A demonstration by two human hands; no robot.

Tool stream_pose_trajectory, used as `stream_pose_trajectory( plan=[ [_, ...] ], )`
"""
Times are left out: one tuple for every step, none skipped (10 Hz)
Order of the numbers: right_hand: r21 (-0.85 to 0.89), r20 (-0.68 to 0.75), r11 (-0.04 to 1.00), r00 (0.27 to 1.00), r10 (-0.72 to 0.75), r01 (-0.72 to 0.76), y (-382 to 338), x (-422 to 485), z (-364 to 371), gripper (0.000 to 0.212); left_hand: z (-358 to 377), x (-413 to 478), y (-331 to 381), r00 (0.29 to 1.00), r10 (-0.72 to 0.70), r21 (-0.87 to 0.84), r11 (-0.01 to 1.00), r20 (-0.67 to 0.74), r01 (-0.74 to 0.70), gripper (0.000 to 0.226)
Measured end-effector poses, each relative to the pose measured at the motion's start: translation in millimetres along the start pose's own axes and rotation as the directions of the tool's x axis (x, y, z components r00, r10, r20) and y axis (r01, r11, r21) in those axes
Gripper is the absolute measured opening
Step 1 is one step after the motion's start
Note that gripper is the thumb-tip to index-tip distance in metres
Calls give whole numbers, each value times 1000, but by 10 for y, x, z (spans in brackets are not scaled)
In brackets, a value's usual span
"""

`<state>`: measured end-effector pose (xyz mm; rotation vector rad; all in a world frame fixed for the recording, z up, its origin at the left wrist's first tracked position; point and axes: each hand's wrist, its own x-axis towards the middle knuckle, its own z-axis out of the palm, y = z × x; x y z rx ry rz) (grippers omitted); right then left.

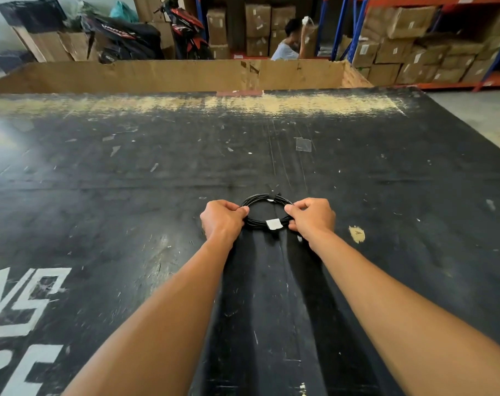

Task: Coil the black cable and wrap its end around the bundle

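The black cable [264, 199] is wound into a small round coil and rests on the black table top [157, 172] in the middle of the view. A white tag [273, 223] sits on the near side of the coil, and a short black end sticks up at its far side. My left hand [223, 218] pinches the coil's left edge between thumb and fingers. My right hand [313, 217] pinches the right edge the same way. Both forearms reach straight out from the bottom of the frame.
White painted letters [23, 310] mark the table's near left. A patch of clear tape [303, 144] and a chipped spot [357, 234] lie on its surface. Beyond the far edge stand a large open cardboard box [168, 75], a seated person [290, 41], motorbikes and shelves of cartons.
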<state>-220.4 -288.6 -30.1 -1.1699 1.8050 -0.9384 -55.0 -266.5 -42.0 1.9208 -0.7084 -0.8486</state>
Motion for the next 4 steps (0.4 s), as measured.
stream_pose_trajectory(
  plan=[
    [6, 11, 1000, 1000, 6, -6, -23, -29, -19, 21, -4, -5, -1, 1000, 11, -17, 1000, 9, -11, 18],
    [12, 25, 1000, 999, 26, -26, -27, -48, -40, 24, -12, -43, -20, 999, 24, 3, 1000, 24, -24, 20],
    [54, 44, 997, 998, 55, -57, -52, -88, -73, 31, -14, -119, -42, 998, 51, 38, 998, 38, -52, 30],
    [17, 44, 999, 998, 44, -45, -47, -161, -119, 38, -61, -245, -73, 995, 87, 79, 993, 38, -90, 39]
  ],
)
